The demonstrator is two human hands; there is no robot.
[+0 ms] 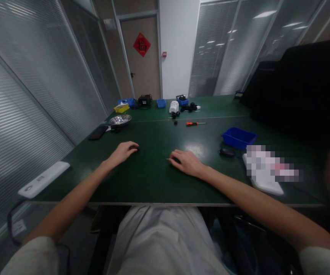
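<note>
Basically, green table (150, 183) spans the view. White power strip (44, 179) lies at its near left corner. Blue tray (239, 138) sits on the right side, metal bowl (120, 120) toward the left edge, farther back. Next size down: 2 hands at the near half of the table, well apart, left hand (122, 152) and right hand (186, 162), both narrowed to a pinch. Orange-handled screwdriver (193, 123) lies beyond them, tip to the right. Black mouse-like item (227, 152) is just nearside of the tray. Smallest: dark piece (137, 148) at the left fingertips, mostly hidden, and thin pale piece (167, 159) in the right fingertips, poking out leftward; too small to identify.
</note>
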